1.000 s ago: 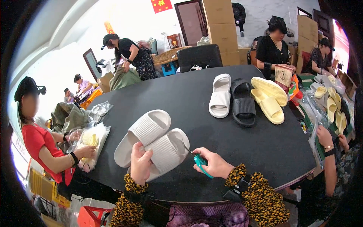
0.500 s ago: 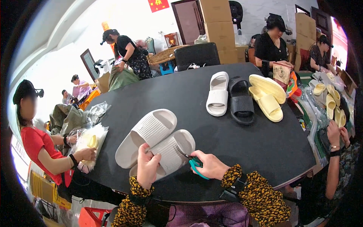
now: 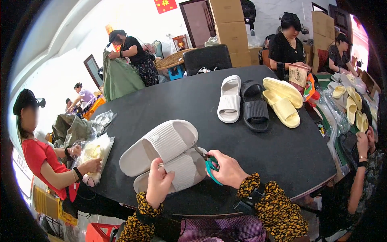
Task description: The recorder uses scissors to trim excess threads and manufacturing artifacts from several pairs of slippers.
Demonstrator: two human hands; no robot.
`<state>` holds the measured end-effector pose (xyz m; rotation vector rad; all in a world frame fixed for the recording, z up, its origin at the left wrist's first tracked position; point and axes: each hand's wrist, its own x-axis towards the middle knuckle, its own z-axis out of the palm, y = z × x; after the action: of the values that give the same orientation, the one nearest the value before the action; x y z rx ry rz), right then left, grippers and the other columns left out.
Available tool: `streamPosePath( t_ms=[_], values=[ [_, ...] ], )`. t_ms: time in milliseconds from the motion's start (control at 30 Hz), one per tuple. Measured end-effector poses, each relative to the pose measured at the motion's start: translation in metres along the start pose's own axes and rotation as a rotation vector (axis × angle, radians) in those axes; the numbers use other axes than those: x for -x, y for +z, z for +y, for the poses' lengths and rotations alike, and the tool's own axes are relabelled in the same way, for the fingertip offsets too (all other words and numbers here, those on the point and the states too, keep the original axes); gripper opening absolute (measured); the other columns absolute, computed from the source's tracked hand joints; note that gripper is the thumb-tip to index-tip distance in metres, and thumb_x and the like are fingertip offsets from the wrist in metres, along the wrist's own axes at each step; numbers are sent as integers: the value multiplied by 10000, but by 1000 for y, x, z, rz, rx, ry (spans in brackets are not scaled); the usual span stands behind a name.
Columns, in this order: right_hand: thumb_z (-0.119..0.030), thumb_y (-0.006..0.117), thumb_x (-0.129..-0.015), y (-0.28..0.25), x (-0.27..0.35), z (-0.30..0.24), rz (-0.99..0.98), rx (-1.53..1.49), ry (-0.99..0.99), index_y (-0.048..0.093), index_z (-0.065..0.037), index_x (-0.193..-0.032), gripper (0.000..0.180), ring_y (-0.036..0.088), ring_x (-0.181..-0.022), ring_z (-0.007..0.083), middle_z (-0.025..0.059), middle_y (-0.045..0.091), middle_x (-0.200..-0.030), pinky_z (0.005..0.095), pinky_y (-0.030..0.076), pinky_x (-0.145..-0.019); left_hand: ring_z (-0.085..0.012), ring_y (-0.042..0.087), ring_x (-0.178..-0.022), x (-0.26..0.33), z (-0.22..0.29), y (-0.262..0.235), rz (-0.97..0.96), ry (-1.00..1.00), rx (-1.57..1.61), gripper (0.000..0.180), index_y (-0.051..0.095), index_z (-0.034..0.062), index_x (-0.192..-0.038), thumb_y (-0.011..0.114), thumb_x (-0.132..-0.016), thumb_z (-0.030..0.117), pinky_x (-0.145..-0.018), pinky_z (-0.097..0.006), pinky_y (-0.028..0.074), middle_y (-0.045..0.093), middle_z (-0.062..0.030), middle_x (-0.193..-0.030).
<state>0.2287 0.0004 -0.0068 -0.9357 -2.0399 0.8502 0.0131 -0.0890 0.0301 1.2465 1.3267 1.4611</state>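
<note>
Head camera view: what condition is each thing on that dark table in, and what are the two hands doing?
Pair of beige slippers: lying side by side, touching.
Left hand: gripping the nearer beige slipper's strap.
Right hand: holding teal scissors, tips at the slippers.
White slipper: single, flat.
Black slipper: single, flat.
Yellow slippers: paired, overlapping.

Bright daylight upper left, overexposed; fisheye edges.
</note>
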Motion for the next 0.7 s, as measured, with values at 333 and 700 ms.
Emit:
streamPosePath(
  t_ms=[333,700],
  values=[
    [-164,676,-777,0,0,1,79,-4,-72,480,-21,-1135,432,657,-757,284,166,643,-824,379,507,-677,-139,612,-855,7,14,17,-92,-30,-133,420,318,-10,-1219,494,-844,-78,-689,-237,489,626,-146,-1013],
    [-124,683,-807,-12,-4,1,372,-160,-44,491,16,-1164,428,590,-697,127,133,608,-786,279,483,-638,-157,617,-888,5,15,19,-116,-36,-124,403,323,-16,-1215,498,-854,-62,-723,-246,500,630,-168,-1013]
  ],
)
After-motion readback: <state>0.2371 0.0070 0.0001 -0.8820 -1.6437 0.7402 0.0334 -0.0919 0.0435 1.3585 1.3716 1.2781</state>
